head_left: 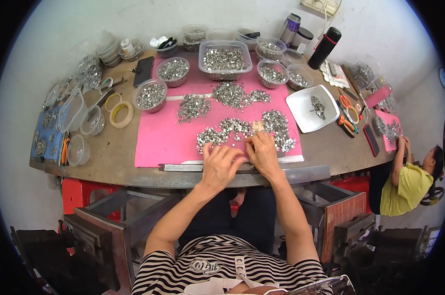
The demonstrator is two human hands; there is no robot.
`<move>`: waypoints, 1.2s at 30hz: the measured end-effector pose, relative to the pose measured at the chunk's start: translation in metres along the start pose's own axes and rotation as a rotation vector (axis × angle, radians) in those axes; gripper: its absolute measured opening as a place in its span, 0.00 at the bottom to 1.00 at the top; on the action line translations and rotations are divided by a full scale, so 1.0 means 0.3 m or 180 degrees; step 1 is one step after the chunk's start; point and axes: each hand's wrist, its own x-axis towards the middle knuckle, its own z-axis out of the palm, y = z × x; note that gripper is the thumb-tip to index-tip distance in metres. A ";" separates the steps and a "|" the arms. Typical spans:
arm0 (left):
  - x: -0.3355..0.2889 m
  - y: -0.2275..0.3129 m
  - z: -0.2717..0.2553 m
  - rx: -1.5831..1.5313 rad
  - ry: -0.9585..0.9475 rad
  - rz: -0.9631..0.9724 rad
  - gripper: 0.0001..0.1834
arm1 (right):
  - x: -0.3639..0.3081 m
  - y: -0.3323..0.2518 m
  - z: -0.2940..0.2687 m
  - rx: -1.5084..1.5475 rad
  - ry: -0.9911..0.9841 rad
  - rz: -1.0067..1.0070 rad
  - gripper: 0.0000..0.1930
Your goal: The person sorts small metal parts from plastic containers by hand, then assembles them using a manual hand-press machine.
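My left hand (pixel 220 166) is at the front edge of a pink mat (pixel 151 140), its fingers bent and drawn together. Close beside it, my right hand (pixel 263 155) has its fingertips pinched, with the two hands nearly touching. Anything between the fingers is too small or hidden to make out. Just beyond my left fingers lies a heap of small shiny metal pieces (pixel 208 138). Another heap of metal pieces (pixel 280 130) spreads beside and behind my right hand. A small tan block (pixel 257 126) stands behind my right fingers. Under the hands runs a metal strip (pixel 183 168) along the table edge.
Further back are more metal pieces (pixel 230 94), a full square tub (pixel 225 60) and several round tubs. A white tray (pixel 306 110) sits right, near orange-handled pliers (pixel 348 125). Tape rolls (pixel 121 114) lie left. A person in yellow (pixel 412 189) works at far right.
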 end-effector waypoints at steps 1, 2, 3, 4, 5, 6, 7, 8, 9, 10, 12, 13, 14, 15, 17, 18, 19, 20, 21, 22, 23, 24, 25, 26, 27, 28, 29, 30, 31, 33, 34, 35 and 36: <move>0.011 -0.016 -0.011 -0.0074 0.0174 -0.0059 0.09 | 0.002 -0.001 -0.003 0.0002 -0.0024 0.0011 0.04; 0.022 -0.034 -0.022 -0.0076 0.0172 -0.0058 0.09 | 0.002 -0.004 -0.007 0.0002 -0.0046 0.0021 0.04; 0.035 -0.052 -0.034 0.0012 0.0105 -0.0029 0.07 | -0.002 -0.008 -0.012 0.0002 -0.0044 0.0023 0.04; 0.049 -0.072 -0.044 0.0111 0.0054 0.0000 0.05 | -0.002 -0.011 -0.014 0.0050 -0.0045 0.0021 0.04; 0.055 -0.093 -0.040 0.0147 -0.0051 -0.0005 0.05 | -0.002 -0.016 -0.017 0.0098 -0.0044 0.0017 0.03; 0.057 -0.109 -0.035 0.0160 -0.0035 -0.0003 0.05 | -0.004 -0.023 -0.023 0.0102 -0.0037 -0.0002 0.03; 0.062 -0.118 -0.029 0.0172 -0.0115 0.0060 0.05 | -0.012 -0.030 -0.032 0.0272 -0.0080 0.0063 0.03; 0.066 -0.126 -0.023 0.0185 -0.0195 0.0122 0.05 | -0.020 -0.035 -0.038 0.0442 -0.0125 0.0129 0.03; 0.073 -0.133 -0.014 0.0186 -0.0187 0.0128 0.05 | -0.028 -0.036 -0.028 0.0343 -0.0177 0.0119 0.03; 0.080 -0.131 -0.007 0.0227 -0.0212 0.0155 0.05 | -0.029 -0.042 -0.027 0.0341 -0.0177 0.0122 0.03; 0.088 -0.132 -0.002 0.0264 -0.0241 0.0180 0.05 | -0.031 -0.052 -0.029 0.0325 -0.0295 0.0079 0.03; 0.093 -0.132 -0.003 0.0318 -0.0325 0.0218 0.06 | -0.032 -0.048 -0.031 0.0325 -0.0298 0.0077 0.03; 0.097 -0.133 -0.004 0.0373 -0.0409 0.0255 0.06 | -0.034 -0.040 -0.034 0.0271 -0.0262 0.0114 0.02; 0.100 -0.137 -0.003 0.0374 -0.0410 0.0248 0.06 | -0.036 -0.035 -0.036 0.0218 -0.0228 0.0152 0.02; 0.104 -0.146 0.000 0.0323 -0.0494 0.0327 0.05 | -0.035 -0.036 -0.036 0.0165 -0.0276 0.0109 0.03; 0.100 -0.148 -0.003 0.0331 -0.0497 0.0317 0.05 | -0.035 -0.038 -0.035 0.0108 -0.0320 0.0070 0.03; 0.100 -0.144 -0.010 0.0310 -0.0452 0.0370 0.05 | -0.034 -0.041 -0.037 0.0112 -0.0324 0.0071 0.03; 0.099 -0.139 -0.019 0.0291 -0.0408 0.0422 0.06 | -0.034 -0.045 -0.038 0.0001 -0.0309 -0.0004 0.03; 0.091 -0.132 -0.035 0.0296 -0.0413 0.0415 0.06 | -0.035 -0.048 -0.038 -0.0109 -0.0295 -0.0079 0.03; 0.079 -0.116 -0.059 0.0124 -0.0329 0.0432 0.05 | -0.037 -0.045 -0.033 -0.0099 -0.0296 -0.0069 0.03; 0.064 -0.104 -0.077 -0.0048 -0.0246 0.0450 0.05 | -0.037 -0.039 -0.026 -0.0097 -0.0180 -0.0069 0.04; 0.045 -0.095 -0.085 -0.0047 -0.0258 0.0449 0.05 | -0.037 -0.033 -0.022 -0.0096 -0.0063 -0.0068 0.05; 0.019 -0.085 -0.096 -0.0196 -0.0282 0.0308 0.05 | -0.034 -0.035 -0.021 -0.0085 -0.0068 -0.0062 0.05; -0.003 -0.076 -0.102 -0.0348 -0.0304 0.0168 0.05 | -0.031 -0.037 -0.024 -0.0085 -0.0102 -0.0055 0.05; -0.021 -0.072 -0.098 -0.0386 -0.0265 0.0264 0.05 | -0.030 -0.040 -0.030 -0.0091 -0.0135 -0.0046 0.05; -0.035 -0.069 -0.093 -0.0381 -0.0264 0.0257 0.05 | -0.030 -0.046 -0.038 -0.0085 -0.0140 -0.0050 0.05; -0.045 -0.064 -0.087 -0.0383 -0.0266 0.0252 0.05 | -0.034 -0.054 -0.052 0.0155 -0.0161 0.0023 0.04; -0.051 -0.063 -0.083 -0.0388 -0.0267 0.0249 0.05 | -0.039 -0.061 -0.069 0.0389 -0.0180 0.0098 0.03; -0.054 -0.063 -0.084 -0.0384 -0.0261 0.0239 0.05 | -0.048 -0.069 -0.091 0.0394 -0.0189 0.0090 0.03; -0.059 -0.063 -0.087 -0.0302 -0.0261 0.0232 0.04 | -0.073 -0.080 -0.130 0.0811 -0.0280 0.0369 0.03; -0.058 -0.062 -0.088 -0.0322 -0.0264 0.0239 0.04 | -0.088 -0.082 -0.140 0.0793 -0.0280 0.0381 0.03; -0.058 -0.065 -0.093 -0.0365 -0.0309 0.0276 0.05 | -0.101 -0.083 -0.149 0.0782 -0.0335 0.0334 0.04; -0.057 -0.067 -0.096 -0.0405 -0.0355 0.0312 0.05 | -0.109 -0.083 -0.156 0.0774 -0.0391 0.0285 0.04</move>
